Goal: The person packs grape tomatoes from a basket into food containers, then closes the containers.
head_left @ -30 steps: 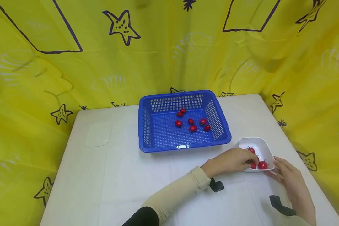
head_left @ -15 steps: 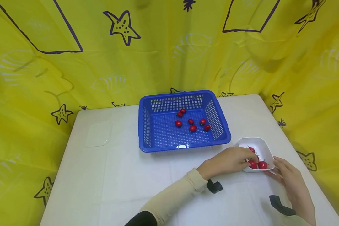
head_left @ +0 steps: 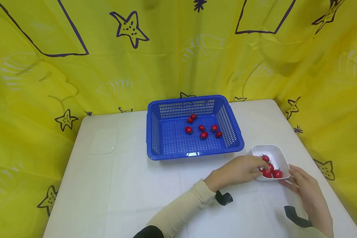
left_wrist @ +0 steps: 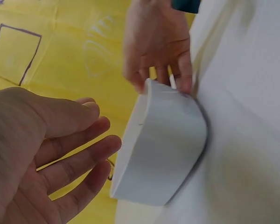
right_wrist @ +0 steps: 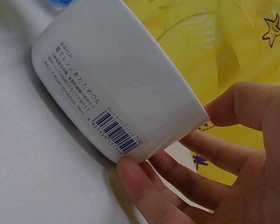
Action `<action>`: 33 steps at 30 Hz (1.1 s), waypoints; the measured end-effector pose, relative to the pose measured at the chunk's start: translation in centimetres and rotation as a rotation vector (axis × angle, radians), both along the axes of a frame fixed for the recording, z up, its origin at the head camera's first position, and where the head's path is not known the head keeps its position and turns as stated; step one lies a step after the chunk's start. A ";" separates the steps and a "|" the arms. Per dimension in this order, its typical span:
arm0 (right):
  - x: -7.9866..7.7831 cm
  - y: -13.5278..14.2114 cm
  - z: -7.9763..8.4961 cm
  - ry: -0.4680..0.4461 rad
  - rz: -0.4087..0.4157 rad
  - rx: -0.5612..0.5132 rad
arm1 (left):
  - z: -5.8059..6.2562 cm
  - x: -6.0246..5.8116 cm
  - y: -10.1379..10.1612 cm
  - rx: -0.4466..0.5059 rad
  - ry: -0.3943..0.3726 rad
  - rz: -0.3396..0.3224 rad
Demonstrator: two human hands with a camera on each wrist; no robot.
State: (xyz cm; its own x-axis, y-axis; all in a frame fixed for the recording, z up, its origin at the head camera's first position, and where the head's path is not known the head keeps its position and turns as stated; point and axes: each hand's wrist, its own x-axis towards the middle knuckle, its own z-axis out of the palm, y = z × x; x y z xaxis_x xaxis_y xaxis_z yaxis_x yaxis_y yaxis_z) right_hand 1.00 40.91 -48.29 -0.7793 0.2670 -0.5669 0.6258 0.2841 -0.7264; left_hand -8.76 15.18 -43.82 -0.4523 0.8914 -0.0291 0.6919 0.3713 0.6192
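A white plastic container (head_left: 281, 158) sits at the table's right side with several red cherry tomatoes (head_left: 277, 174) inside. My left hand (head_left: 241, 169) reaches over its near left side, fingertips just above the tomatoes. In the left wrist view the fingers (left_wrist: 79, 161) are loosely bent, with nothing visible between them and the thumb. At the container's right corner, my right hand (head_left: 309, 190) holds the wall. The right wrist view shows its thumb at the rim and fingers (right_wrist: 140, 184) against the lower side, beside a printed barcode.
A blue mesh basket (head_left: 153, 132) stands at the back middle of the white table (head_left: 131, 185), with several cherry tomatoes (head_left: 204, 135) scattered on its floor. A clear flat lid (head_left: 104, 141) lies on the left. Behind the table hangs a yellow patterned curtain (head_left: 166, 59).
My left hand has drawn back slightly to the left, its fingers lifting and loosening off the tomatoes, so more of them show. My right hand and the container have stayed put.
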 end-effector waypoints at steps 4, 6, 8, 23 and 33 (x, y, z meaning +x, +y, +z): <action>0.1 0.0 -0.1 0.001 -0.008 -0.011 | -0.8 0.5 0.9 -0.048 0.068 -0.049; 0.1 0.1 -0.2 -0.003 -0.011 -0.018 | -1.2 0.6 1.4 -0.072 0.105 -0.063; 0.1 0.1 -0.2 -0.009 -0.011 -0.023 | -1.6 0.8 1.8 -0.099 0.148 -0.075; 0.1 0.2 -0.3 0.022 0.012 -0.009 | -1.4 1.0 2.9 -0.180 0.249 -0.102; 0.1 0.4 -0.5 -0.004 -0.012 -0.014 | 0.0 -0.4 0.7 -0.075 0.026 -0.071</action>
